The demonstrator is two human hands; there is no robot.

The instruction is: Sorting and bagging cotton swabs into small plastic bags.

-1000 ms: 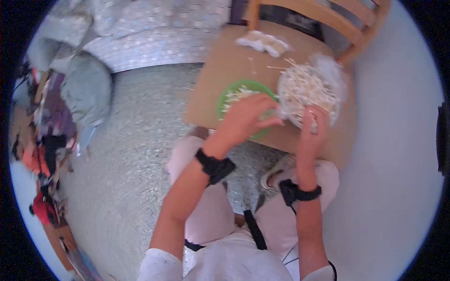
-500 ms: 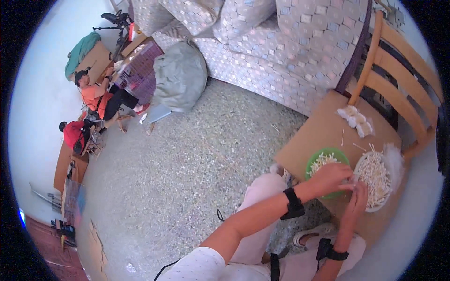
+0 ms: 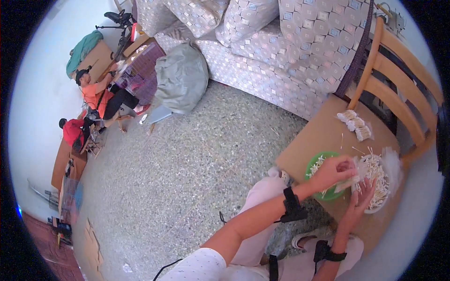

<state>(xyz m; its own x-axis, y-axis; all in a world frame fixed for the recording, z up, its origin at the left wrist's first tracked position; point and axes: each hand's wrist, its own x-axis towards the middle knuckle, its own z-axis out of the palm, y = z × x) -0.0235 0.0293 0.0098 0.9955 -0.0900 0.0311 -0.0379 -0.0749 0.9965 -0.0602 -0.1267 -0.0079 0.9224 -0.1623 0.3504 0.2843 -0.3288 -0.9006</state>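
1. I am working over the wooden chair point(image 3: 328, 136), whose seat is serving as my table.
2. The white bowl point(image 3: 382, 180) is holding many loose sticks; the green bowl point(image 3: 315, 174) few, so most sorting looks undone.
3. My left hand point(image 3: 330, 172) is pinching a small bundle point(image 3: 349, 180); my right hand point(image 3: 362, 196), fingers spread, is resting on the sticks.

My left hand point(image 3: 332, 171) is curled, fingers pinched; my right hand point(image 3: 363, 197) lies just beside it, fingers spread.
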